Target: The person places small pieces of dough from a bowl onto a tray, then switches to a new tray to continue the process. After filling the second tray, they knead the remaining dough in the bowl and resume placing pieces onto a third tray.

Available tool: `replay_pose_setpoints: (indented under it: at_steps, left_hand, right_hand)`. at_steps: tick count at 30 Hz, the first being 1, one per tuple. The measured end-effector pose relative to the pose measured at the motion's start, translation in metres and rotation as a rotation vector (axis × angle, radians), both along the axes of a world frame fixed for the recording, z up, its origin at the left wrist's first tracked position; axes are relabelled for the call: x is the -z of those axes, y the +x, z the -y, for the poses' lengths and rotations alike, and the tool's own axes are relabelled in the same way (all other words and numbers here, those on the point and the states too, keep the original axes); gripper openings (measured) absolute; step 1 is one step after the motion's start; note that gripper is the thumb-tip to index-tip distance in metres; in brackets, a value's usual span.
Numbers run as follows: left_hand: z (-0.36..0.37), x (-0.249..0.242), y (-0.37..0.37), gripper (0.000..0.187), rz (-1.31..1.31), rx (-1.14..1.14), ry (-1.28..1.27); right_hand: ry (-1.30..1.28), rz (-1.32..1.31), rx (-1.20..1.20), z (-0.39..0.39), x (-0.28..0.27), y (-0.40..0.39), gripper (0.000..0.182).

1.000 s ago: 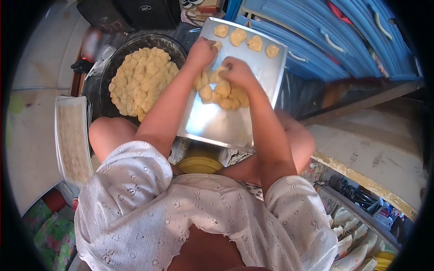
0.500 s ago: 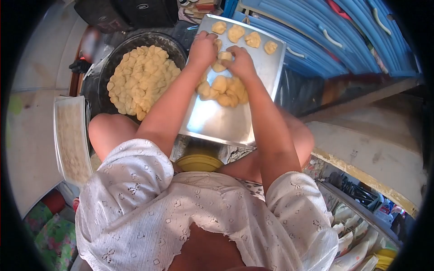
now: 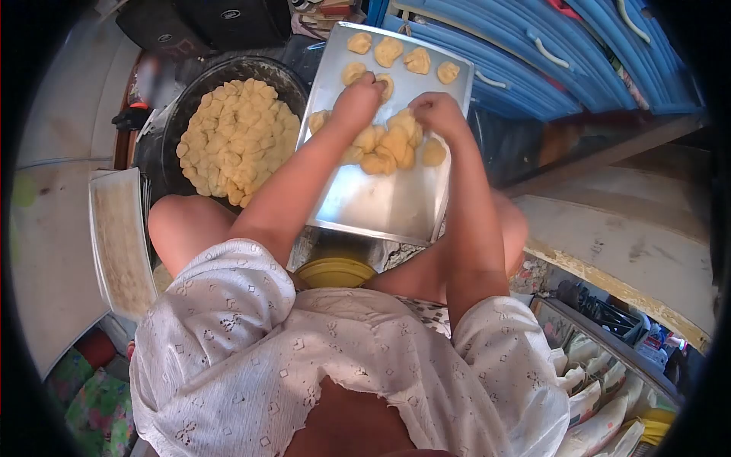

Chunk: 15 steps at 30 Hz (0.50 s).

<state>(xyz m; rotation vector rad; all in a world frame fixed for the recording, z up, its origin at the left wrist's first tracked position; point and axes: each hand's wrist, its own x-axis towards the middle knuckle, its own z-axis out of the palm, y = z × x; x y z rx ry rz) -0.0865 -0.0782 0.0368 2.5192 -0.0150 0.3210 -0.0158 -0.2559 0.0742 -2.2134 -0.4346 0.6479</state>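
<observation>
A metal baking tray (image 3: 365, 206) lies across my lap, with lumps of yellowish dough on it. My left hand (image 3: 359, 105) is over its upper middle, fingertips closed on a dough piece (image 3: 386, 88) resting on the metal. Another dough piece (image 3: 353, 72) sits just left of those fingers. My right hand (image 3: 442, 116) is at the tray's right side, its fingers bent together against the top of a dough pile (image 3: 392, 148). Exactly what those fingertips grip is partly hidden. One separate dough lump (image 3: 434, 152) lies below the right hand.
To the left stands a large black basin (image 3: 171, 114) heaped with dough pieces (image 3: 236, 137). Several dough pieces (image 3: 388, 52) line the tray's far edge. Blue plastic drawers (image 3: 525, 57) rise behind on the right. A wooden board (image 3: 617, 228) is at my right, and a yellow round container (image 3: 335, 272) sits below the tray.
My hands have moved apart: the right went right and down to the pile, while the left moved slightly right and down onto a dough piece. The view has shifted a little.
</observation>
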Motion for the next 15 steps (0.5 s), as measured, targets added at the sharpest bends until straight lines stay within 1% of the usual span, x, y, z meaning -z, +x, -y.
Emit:
replay_pose_setpoints:
  at_steps: [1, 3, 4, 5, 6, 7, 8, 11, 12, 13, 14, 15]
  left_hand:
    - [0.002, -0.001, 0.002, 0.030, -0.003, -0.040, -0.005]
    - [0.006, -0.004, 0.001, 0.028, -0.009, -0.082, -0.007]
    - [0.008, -0.007, -0.001, 0.027, 0.066, -0.089, 0.031]
    - [0.009, -0.009, -0.002, 0.026, 0.142, -0.093, 0.071]
    - [0.009, -0.004, -0.002, 0.026, 0.142, -0.087, 0.076]
    - [0.009, 0.002, -0.002, 0.021, 0.103, -0.085, 0.039]
    - [0.008, 0.006, 0.000, 0.017, 0.065, -0.086, 0.003]
    - [0.005, 0.006, 0.001, 0.019, 0.042, -0.071, -0.042]
    - [0.005, 0.004, 0.002, 0.019, 0.037, -0.071, -0.043]
    - [0.007, 0.001, 0.004, 0.020, 0.034, -0.082, 0.024]
    - [0.009, -0.002, 0.006, 0.022, 0.032, -0.090, 0.092]
    - [0.012, -0.004, 0.008, 0.022, 0.033, -0.087, 0.093]
  right_hand:
    - [0.001, 0.001, -0.002, 0.000, 0.003, 0.003, 0.022]
    - [0.175, 0.044, 0.141, -0.002, 0.006, 0.006, 0.025]
    - [0.146, -0.023, 0.063, -0.002, 0.004, 0.005, 0.030]
    - [0.151, -0.026, 0.066, -0.005, 0.004, 0.000, 0.030]
    - [0.010, 0.072, -0.080, -0.006, 0.006, -0.002, 0.033]
    - [-0.133, 0.171, -0.224, -0.007, 0.007, -0.003, 0.036]
    - [-0.130, 0.172, -0.220, -0.006, 0.006, -0.001, 0.036]
    - [0.205, -0.027, 0.112, 0.000, 0.012, 0.011, 0.035]
    - [0.218, 0.004, 0.229, 0.001, 0.016, 0.015, 0.032]
    - [0.217, 0.000, 0.231, -0.001, 0.022, 0.018, 0.032]
    - [0.215, 0.130, 0.286, -0.005, 0.029, 0.019, 0.033]
    - [0.214, 0.263, 0.341, -0.010, 0.030, 0.018, 0.035]
